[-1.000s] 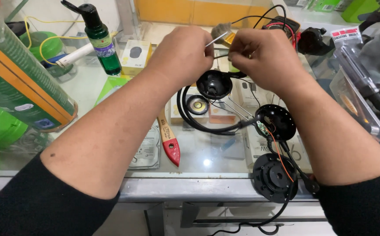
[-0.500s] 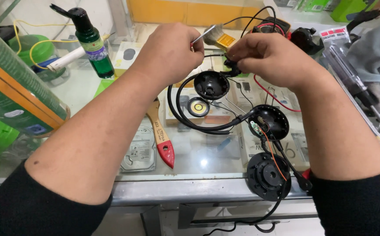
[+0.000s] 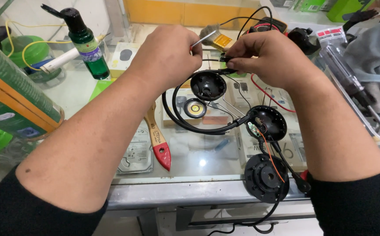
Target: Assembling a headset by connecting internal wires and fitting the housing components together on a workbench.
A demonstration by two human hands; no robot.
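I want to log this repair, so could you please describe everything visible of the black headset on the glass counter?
The black headset looks plastic and lies taken apart on the glass counter. Its thin curved band joins two opened round earcups, one near the hands and one with a small circuit board and orange wire showing. A detached round cover hangs over the counter's front edge on that wire. The right hand pinches the part near the upper cup; the left hand holds a thin metal tool to it.
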